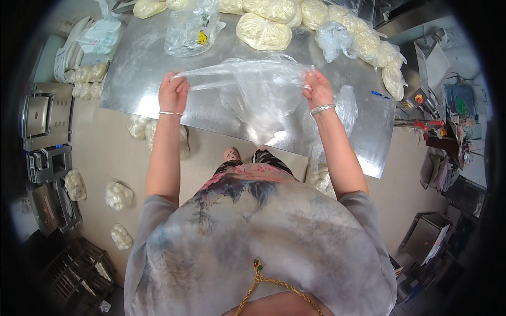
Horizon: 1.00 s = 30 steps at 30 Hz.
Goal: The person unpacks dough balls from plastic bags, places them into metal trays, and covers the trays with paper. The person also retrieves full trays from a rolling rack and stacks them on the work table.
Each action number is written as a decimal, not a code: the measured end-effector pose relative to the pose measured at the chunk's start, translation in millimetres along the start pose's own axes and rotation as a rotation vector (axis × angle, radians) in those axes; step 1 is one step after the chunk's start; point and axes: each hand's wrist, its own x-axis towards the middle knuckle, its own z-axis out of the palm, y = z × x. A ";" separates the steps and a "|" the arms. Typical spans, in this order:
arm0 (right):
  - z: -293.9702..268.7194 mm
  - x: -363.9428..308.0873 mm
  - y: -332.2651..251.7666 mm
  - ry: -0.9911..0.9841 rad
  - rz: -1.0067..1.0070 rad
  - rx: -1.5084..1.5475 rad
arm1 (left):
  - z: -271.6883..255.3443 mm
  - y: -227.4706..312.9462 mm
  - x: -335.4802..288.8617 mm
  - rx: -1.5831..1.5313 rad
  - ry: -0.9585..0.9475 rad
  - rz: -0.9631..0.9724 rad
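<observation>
A clear plastic bag (263,87) is stretched between my two hands above the near part of the steel table (139,79). My left hand (174,92) grips one end of it with closed fingers. Its other end is pinched in my right hand (318,88). The bag's lower part hangs toward the table's front edge, and white glare hides whether anything lies inside. More crumpled clear plastic (346,110) lies just right of my right hand.
Bags of pale noodle-like strands (263,32) line the table's far and right sides. Empty-looking clear bags (192,31) lie at the back left. A blue pen (380,95) rests at the right. Several filled bags (119,196) stand on the floor. Left is a steel appliance (47,116).
</observation>
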 end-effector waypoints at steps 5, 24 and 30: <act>-11.6 13.9 51.7 0.162 0.162 0.249 | -55.8 -18.8 -5.0 0.064 0.312 -0.121; 9.8 -37.0 84.1 -0.047 0.090 -0.407 | 30.9 -131.2 -49.7 0.654 0.026 -0.247; 27.8 -48.7 100.1 -0.140 -0.139 -0.623 | 53.4 -123.2 -58.1 0.983 -0.165 -0.152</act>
